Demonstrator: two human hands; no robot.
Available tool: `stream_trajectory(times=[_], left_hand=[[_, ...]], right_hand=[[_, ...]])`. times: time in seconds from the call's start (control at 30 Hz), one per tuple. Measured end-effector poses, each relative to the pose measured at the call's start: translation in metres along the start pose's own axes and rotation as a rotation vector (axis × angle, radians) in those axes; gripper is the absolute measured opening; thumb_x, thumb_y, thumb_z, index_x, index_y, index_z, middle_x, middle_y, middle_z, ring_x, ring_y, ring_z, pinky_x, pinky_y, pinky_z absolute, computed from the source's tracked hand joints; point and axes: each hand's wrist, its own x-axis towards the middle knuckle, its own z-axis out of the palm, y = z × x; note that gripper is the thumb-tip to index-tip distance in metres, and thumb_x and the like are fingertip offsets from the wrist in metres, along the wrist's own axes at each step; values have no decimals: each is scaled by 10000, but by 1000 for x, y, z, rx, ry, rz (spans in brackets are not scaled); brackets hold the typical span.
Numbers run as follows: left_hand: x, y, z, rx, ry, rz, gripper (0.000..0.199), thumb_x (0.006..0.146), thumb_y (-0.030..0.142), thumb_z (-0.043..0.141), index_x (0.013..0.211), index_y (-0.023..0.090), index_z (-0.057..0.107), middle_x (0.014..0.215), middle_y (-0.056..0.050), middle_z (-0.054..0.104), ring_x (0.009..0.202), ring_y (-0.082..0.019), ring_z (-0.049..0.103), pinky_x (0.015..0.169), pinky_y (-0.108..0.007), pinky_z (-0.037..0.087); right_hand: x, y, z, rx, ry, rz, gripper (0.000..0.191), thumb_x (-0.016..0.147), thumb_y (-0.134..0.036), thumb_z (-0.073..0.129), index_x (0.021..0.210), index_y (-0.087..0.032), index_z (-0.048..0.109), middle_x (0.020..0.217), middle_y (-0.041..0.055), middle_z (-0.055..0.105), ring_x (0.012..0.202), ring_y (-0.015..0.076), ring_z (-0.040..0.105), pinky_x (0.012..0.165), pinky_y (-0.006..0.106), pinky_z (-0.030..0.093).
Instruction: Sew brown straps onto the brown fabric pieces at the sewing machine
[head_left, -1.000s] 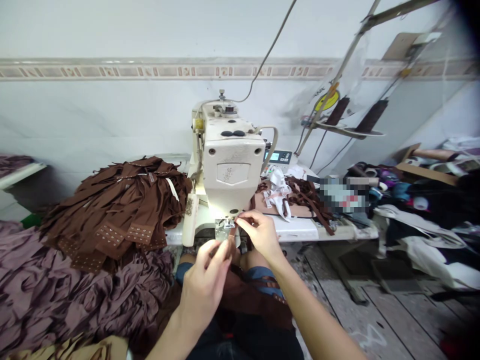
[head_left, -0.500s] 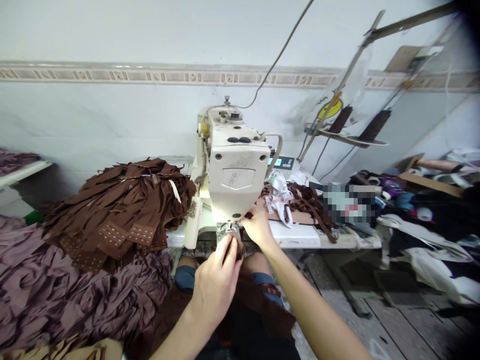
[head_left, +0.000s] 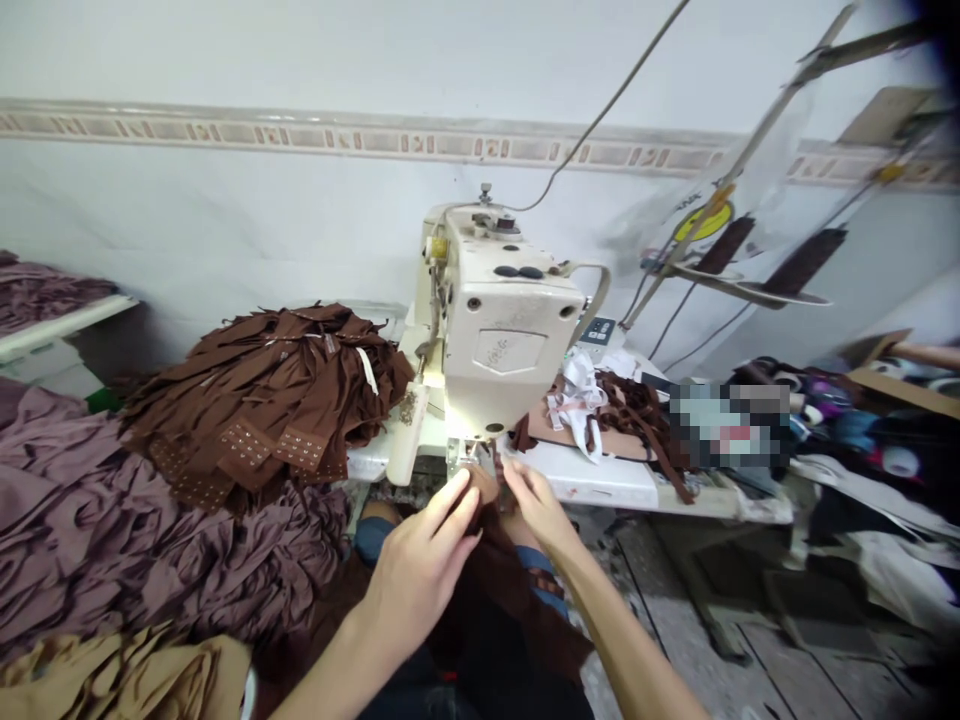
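Brown fabric runs lengthwise toward the sewing machine; left hand grips it.

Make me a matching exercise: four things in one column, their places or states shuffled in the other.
Column one:
1. Left hand
2. Brown pile
3. White straps
4. Thread cones

Column two:
A. In a heap to the left of the sewing machine
B. Standing on round plates
C. Fingers on brown cloth in front of the machine
D. On the table to the right of the machine

Pairs: 1-C, 2-A, 3-D, 4-B
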Motion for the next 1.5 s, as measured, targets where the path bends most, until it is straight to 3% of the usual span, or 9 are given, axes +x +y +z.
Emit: stream_trajectory(times=[0.13,0.33,0.6,0.8,0.93,1.07,1.17,1.3,1.5], left_hand=[[-21,-22,-16,-208,126,-173,365,1079,188,563,1423,256,664,1330,-95,765,1236,-223,741,1056,-330,607],[-51,-67,-22,-278,-68,-313,255,1050,355,638,934,200,803,853,-54,780,763,-181,739,723,-257,582],[-58,-89,-5,-149,38,-471,196,1010,257,649,1069,214,831,997,-109,738,1036,-268,684,957,-408,554],[-62,-66,21,-359,-23,-515,315,1029,204,559,1204,225,820,1120,-101,834,1017,-233,786,943,-365,611],[-64,-38,31,-587,-120,-503,323,1044,288,571,1248,210,809,1191,-104,832,1044,-222,797,908,-330,635],[-70,-10,39,-810,-224,-606,314,1004,422,692,1099,156,828,794,-54,792,647,-147,699,598,-214,539],[-70,5,43,-880,-268,-656,291,976,427,737,1006,157,841,730,-26,740,561,-105,594,543,-196,450],[-64,15,42,-884,-310,-593,193,986,333,722,1061,225,863,1005,-63,836,868,-186,753,804,-253,560],[-61,10,28,-864,-274,-639,186,988,301,711,1079,240,862,1014,-51,845,870,-189,774,790,-251,586]], right_hand=[[-33,12,-20,9,-360,211,437,845,-607,842,955,-187,788,695,-14,686,618,175,610,591,272,501],[-45,-4,-57,-69,-228,181,385,818,-521,892,815,-160,757,697,-17,631,656,157,545,599,256,429],[-79,-52,-53,-158,-352,242,326,785,-455,925,708,-177,773,636,-10,596,580,144,483,525,254,354],[-92,-59,-62,-155,-799,414,245,748,-387,977,867,-203,867,711,31,746,607,180,614,544,254,421],[-82,-31,-62,-188,-493,299,332,905,-529,809,895,-200,853,767,51,762,624,179,610,538,261,416],[-74,-7,-42,-176,-165,162,435,937,-609,736,883,-188,829,821,65,776,683,199,640,609,287,479],[-73,2,-19,-166,-269,129,519,994,-645,645,870,-177,832,860,80,786,813,234,685,751,316,517],[-77,9,1,-76,-452,141,546,956,-676,688,777,-168,782,753,33,706,722,184,606,668,281,447],[-78,1,1,69,-344,169,535,891,-621,806,640,-174,653,626,-28,591,580,118,485,553,243,384]])
